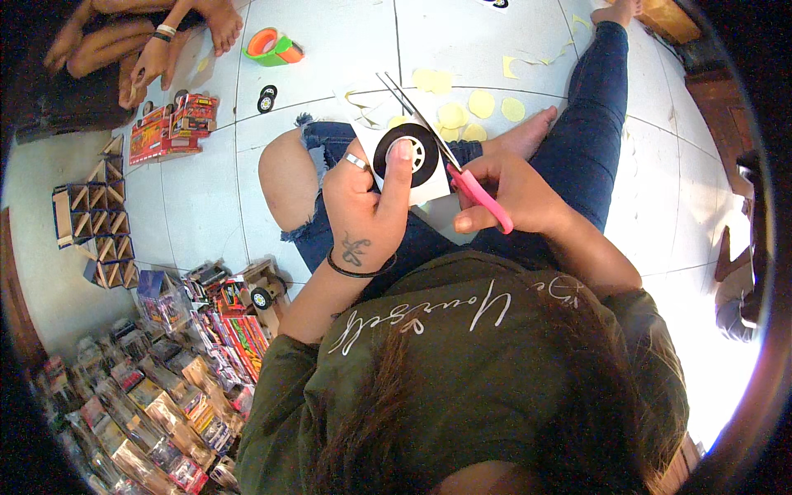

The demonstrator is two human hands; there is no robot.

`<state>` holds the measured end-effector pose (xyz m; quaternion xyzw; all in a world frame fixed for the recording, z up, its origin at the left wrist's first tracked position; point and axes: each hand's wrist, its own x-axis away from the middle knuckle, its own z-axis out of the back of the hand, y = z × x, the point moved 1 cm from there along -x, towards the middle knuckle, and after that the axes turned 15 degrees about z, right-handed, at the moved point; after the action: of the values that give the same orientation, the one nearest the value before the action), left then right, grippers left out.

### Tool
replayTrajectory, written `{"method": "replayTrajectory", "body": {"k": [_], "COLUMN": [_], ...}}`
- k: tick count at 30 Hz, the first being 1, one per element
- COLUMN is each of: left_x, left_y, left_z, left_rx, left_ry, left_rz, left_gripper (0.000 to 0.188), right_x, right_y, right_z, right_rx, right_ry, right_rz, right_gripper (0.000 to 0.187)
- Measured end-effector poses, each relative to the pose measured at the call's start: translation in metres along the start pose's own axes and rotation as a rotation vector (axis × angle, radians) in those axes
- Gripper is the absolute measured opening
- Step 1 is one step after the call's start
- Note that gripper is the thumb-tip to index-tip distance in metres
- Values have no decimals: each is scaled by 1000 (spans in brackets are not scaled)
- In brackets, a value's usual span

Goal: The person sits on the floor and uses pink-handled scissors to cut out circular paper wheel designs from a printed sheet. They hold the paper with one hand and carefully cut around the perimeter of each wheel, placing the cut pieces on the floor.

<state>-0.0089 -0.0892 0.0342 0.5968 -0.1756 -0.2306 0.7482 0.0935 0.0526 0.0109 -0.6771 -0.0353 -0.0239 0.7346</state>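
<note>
Pinching a paper sheet with a printed black wheel (406, 154) in my left hand (363, 206), over my lap. My right hand (503, 194) grips pink-handled scissors (450, 157) at three o'clock, blades parted, pointing toward eleven along the wheel's edge.

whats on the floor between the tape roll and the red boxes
In the head view, a small black wheel cutout lies on the white tile between the tape roll and the red boxes; the rest of that stretch is bare.
</note>
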Motion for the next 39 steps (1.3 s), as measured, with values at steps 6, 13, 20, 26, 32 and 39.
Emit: {"method": "replayTrajectory", "body": {"k": [6, 13, 20, 26, 32, 39], "left_x": [2, 1, -2, -3, -3, -2], "left_y": [0, 12, 23, 25, 29, 31], "left_z": [0, 9, 16, 17, 19, 21], "left_rx": [31, -105, -229, -267, -345, -363], "left_ry": [-19, -77, -130, -143, -176, -207], "left_rz": [52, 7, -61, -100, -102, -108], "left_gripper": [18, 17, 16, 16, 17, 17], "right_x": [-2, -3, -2, -2, 0, 2], "right_y": [-3, -2, -4, -4, -4, -10], "right_z": [-1, 4, 6, 8, 12, 18], "right_rx": [-44, 34, 42, 131, 192, 209], "right_ry": [9, -47, -41, -26, -31, -52], "right_rz": [50, 61, 64, 99, 95, 66], "right_gripper": [42, 41, 43, 44, 46, 48]}}
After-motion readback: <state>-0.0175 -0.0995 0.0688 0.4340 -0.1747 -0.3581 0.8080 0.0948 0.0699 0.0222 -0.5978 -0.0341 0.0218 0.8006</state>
